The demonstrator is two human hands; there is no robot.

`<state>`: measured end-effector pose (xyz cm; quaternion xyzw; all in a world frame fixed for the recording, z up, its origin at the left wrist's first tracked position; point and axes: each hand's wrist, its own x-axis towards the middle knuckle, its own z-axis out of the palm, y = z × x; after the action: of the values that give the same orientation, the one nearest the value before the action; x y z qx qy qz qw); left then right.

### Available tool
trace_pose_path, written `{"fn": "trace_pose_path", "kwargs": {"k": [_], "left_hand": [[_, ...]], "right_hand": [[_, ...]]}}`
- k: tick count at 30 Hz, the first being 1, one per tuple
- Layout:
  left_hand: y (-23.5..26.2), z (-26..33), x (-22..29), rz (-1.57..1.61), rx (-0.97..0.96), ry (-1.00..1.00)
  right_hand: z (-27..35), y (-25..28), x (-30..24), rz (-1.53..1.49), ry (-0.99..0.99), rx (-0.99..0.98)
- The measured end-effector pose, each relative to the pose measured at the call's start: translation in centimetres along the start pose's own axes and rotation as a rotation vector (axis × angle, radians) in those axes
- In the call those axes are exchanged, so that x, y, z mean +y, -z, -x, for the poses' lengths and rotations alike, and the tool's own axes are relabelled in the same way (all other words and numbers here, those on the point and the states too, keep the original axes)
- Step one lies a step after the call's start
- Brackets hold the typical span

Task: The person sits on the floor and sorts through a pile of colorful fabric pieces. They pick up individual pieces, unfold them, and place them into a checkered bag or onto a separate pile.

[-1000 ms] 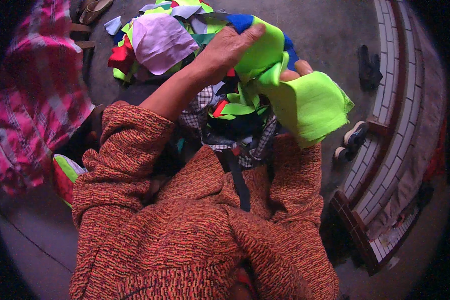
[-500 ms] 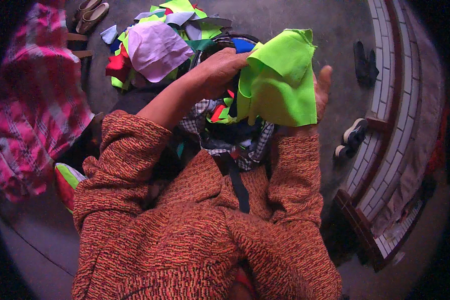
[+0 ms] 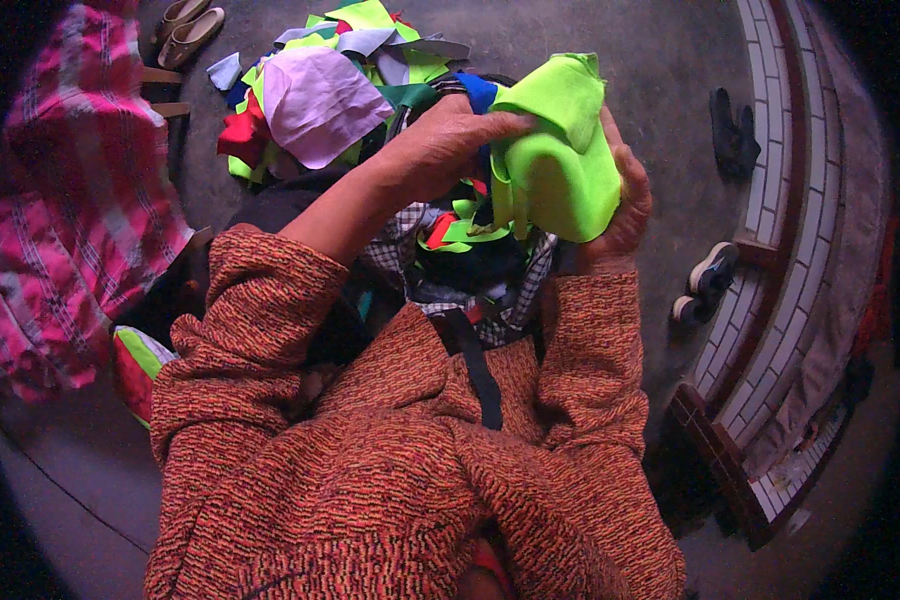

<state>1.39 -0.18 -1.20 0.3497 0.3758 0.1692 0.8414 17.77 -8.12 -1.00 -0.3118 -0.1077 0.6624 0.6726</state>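
Observation:
A bright yellow-green piece of cloth (image 3: 560,165), folded over at its top, is held up between my two hands. My left hand (image 3: 450,140) grips its left edge, thumb on the front face. At its right edge my right hand (image 3: 625,205) is curled around the cloth, the fingers partly behind it. Below the cloth, between my knees, is an open bag with a black-and-white checked edge (image 3: 538,270). Red and yellow-green scraps (image 3: 450,232) lie inside it; the cloth hides part of the opening.
Ahead to the left lies a heap of scraps, a pale lilac piece (image 3: 320,105) on top. A pink checked cloth (image 3: 70,220) hangs at the left. Tan shoes (image 3: 190,38) stand at the far left, dark shoes (image 3: 710,270) by the white-tiled step (image 3: 805,200) on the right.
My right hand has closed in on the cloth's right edge, its fingers now curled. The cloth has shifted slightly left and bends more. My left thumb now lies over its front.

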Motion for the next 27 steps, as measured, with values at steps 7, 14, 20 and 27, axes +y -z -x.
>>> {"fn": "trace_pose_path", "kwargs": {"k": [7, 14, 20, 27], "left_hand": [[1.3, -0.6, -0.1, 0.172, 0.187, -0.070], [3.6, -1.8, -1.2, -0.227, 0.189, -0.416], [3.0, -1.4, -0.4, 0.242, 0.124, -0.089], [2.3, -1.1, -0.1, 0.288, 0.052, -0.101]], "right_hand": [[-0.1, 0.5, 0.4, 0.063, 0.028, 0.052], [-0.9, 2.3, 2.6, 0.238, -0.018, 0.207], [-1.1, 3.4, 0.1, 0.214, 0.353, 0.356], [-1.2, 3.0, -0.5, 0.368, 0.490, 0.499]]}}
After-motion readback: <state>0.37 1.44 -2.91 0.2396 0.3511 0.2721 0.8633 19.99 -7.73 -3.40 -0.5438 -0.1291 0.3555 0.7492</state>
